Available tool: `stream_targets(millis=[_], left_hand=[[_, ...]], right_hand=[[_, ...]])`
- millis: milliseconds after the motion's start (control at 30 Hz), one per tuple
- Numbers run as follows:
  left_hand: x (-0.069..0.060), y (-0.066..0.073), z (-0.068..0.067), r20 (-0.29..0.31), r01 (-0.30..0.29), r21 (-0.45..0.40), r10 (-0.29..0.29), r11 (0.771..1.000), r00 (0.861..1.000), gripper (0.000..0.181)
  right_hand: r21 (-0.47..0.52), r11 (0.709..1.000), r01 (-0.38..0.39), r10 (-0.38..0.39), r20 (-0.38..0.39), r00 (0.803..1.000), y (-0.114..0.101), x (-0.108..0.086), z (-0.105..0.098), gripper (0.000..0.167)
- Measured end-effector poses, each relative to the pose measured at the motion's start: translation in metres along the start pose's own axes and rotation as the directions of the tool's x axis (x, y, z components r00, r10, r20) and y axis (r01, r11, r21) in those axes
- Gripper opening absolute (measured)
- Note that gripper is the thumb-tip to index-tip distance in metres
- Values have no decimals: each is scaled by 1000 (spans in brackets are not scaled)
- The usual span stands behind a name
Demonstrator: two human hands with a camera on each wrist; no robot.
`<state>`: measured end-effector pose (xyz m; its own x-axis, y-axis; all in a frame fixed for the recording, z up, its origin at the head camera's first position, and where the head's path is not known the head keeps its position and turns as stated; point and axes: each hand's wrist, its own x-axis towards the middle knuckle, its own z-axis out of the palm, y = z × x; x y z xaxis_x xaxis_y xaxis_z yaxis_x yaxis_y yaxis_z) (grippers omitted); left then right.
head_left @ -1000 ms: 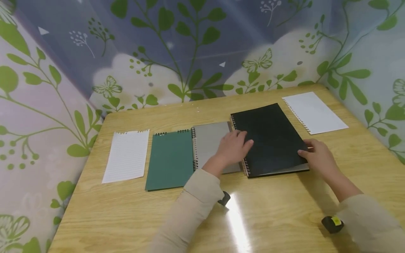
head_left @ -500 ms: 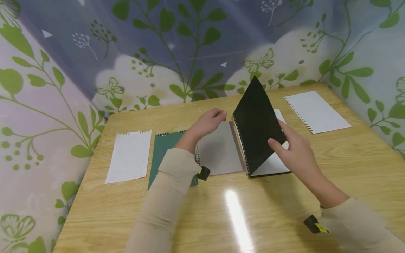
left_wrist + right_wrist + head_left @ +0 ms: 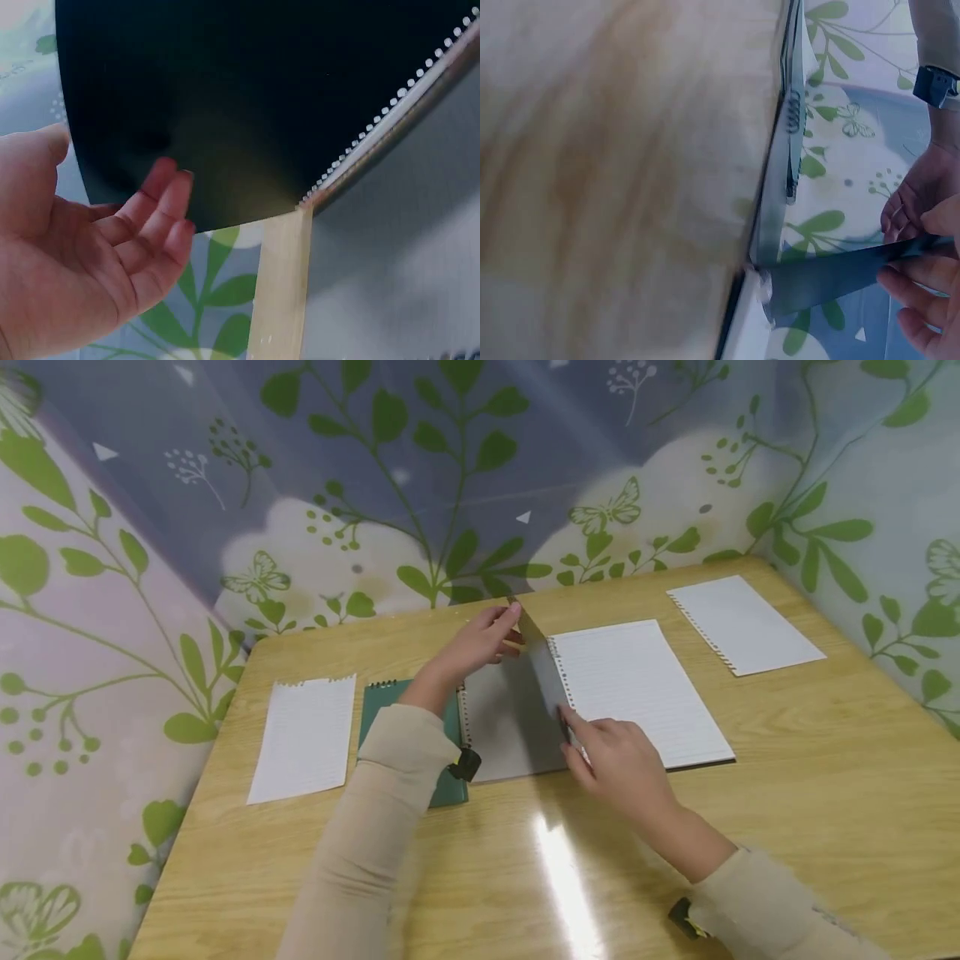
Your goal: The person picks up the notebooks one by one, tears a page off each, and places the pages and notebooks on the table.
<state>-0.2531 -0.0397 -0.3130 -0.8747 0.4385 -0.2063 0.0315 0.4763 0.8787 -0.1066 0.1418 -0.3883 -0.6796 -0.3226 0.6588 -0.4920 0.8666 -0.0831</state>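
Observation:
An open spiral notebook shows its lined white page (image 3: 637,685) in the head view. Its cover (image 3: 542,668), black outside and grey inside, stands raised and tilts left. At the near edge my right hand (image 3: 618,768) pinches the cover between thumb and fingers, as the right wrist view also shows. My left hand (image 3: 472,647) is at the cover's far corner. In the left wrist view, the loosely bent fingers (image 3: 154,225) lie before the black face, with the thumb by its edge; whether they touch is unclear. Left of the spine lies a grey spiral notebook (image 3: 502,727), shaded by the cover.
A green notebook (image 3: 382,714) with rings on top lies beside the grey one, partly hidden by the left arm. Torn lined sheet (image 3: 303,739) lies far left and another torn sheet (image 3: 746,622) back right. Patterned walls (image 3: 465,485) border the wooden table (image 3: 795,760).
The black cover has swung up from flat and over to the left, uncovering the lined page. My right hand moved left with it; my left hand left the spine and reached the far corner.

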Motion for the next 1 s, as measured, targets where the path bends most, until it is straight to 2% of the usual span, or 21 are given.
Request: stream_targets(millis=[133,233,333,567,733,833,900,933,1000], left_hand=[[-7,-7,-7,-22,59,17,-59,998,998,70],[-11,-13,-11,-56,89,39,-87,995,995,71],[-14,-19,-14,-83,95,59,-90,994,993,71],[-21,-34,-23,-99,94,212,-74,973,992,62],[-25,-55,-28,-99,144,255,-123,956,988,63],[-25,-74,-29,-120,187,312,-157,931,980,66],[-25,-87,-27,-142,210,371,-168,905,975,69],[-24,-93,-26,-154,219,400,-170,890,973,69],[-24,-104,-23,-175,242,443,-182,863,968,71]], right_hand=[[-15,997,75,-75,-5,997,-7,-5,6,40],[-14,996,92,-92,-6,996,-10,-7,11,38],[-9,995,96,-96,10,995,-13,-7,16,35],[4,997,82,-82,66,994,-21,-7,27,35],[6,998,57,-57,128,990,-26,-5,25,35],[25,1000,-5,0,192,981,-21,-2,20,31],[26,998,-57,49,232,972,-12,1,17,29],[24,996,-84,76,255,964,-5,3,15,29],[8,987,-160,148,334,931,12,6,12,32]])
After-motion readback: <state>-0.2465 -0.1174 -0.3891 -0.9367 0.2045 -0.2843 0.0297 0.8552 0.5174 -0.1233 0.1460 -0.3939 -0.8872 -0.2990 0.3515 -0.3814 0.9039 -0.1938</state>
